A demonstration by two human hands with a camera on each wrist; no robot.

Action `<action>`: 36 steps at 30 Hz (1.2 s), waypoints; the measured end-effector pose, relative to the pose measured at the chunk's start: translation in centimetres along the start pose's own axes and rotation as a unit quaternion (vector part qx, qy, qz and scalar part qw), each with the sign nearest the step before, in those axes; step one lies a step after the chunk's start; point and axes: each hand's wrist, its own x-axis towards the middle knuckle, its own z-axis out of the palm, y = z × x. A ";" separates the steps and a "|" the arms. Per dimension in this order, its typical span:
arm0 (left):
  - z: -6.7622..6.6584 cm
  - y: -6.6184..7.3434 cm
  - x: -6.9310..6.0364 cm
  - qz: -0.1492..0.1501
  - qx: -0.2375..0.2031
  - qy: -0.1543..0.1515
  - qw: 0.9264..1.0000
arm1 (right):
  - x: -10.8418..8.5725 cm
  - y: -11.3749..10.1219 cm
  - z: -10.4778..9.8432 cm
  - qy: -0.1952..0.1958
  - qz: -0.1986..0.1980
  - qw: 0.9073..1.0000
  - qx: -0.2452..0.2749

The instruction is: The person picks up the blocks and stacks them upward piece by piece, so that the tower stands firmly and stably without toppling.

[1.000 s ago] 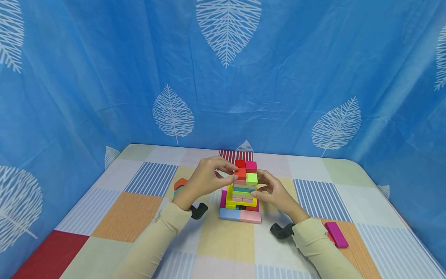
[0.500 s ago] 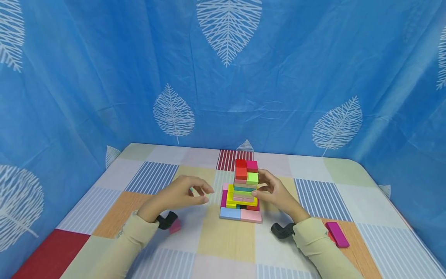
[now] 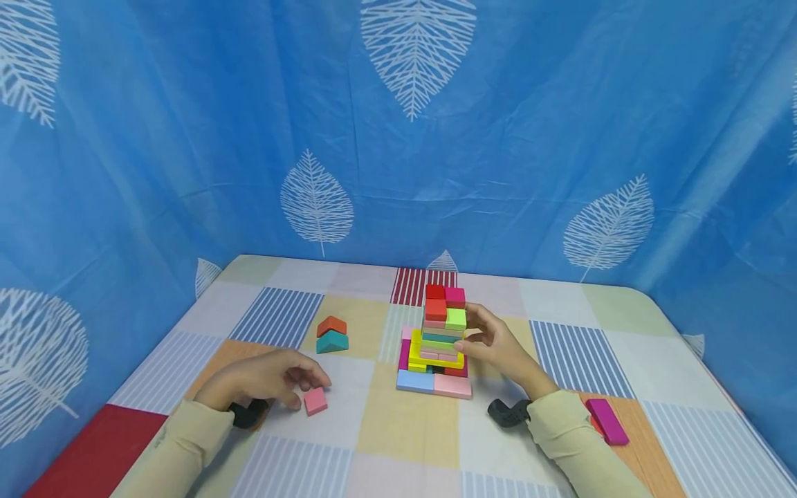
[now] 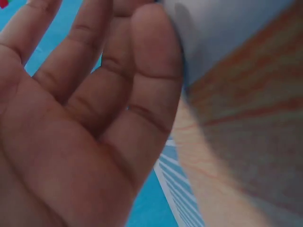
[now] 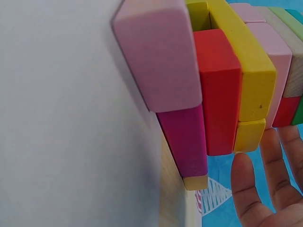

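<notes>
A tower of coloured wooden blocks (image 3: 441, 340) stands mid-table. Red, magenta and lime blocks top it, and a light blue block (image 3: 415, 381) and a pink one lie at its front foot. Beside its right side is my right hand (image 3: 496, 348), the thumb by the front corner and the fingers further back; in the right wrist view, fingertips are close to the blocks, contact unclear. My left hand (image 3: 270, 377) hovers low at the left, fingers loosely bent, next to a small pink block (image 3: 315, 401). Nothing shows inside that palm in the left wrist view.
Behind the left hand lie an orange roof-shaped block (image 3: 332, 326) and a teal triangular block (image 3: 333, 342). A magenta block (image 3: 607, 422) rests near the right sleeve, a red piece partly hidden beside it. Blue leaf-patterned cloth (image 3: 498, 138) hangs behind the table.
My left hand has left the red block on top of the tower and moved left and down to the small pink block. The right hand has stayed beside the tower.
</notes>
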 end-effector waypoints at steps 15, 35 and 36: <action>1.0 1.5 1.6 -0.029 0.081 0.040 0.995 | -0.1 0.1 -0.1 0.002 0.002 1.000 0.000; 2.1 2.0 2.4 0.014 0.094 0.079 0.992 | 0.0 0.2 0.0 -0.004 -0.007 1.000 0.005; 2.0 2.2 2.7 0.028 0.094 0.093 0.991 | 0.0 0.2 0.0 -0.004 -0.006 1.000 0.005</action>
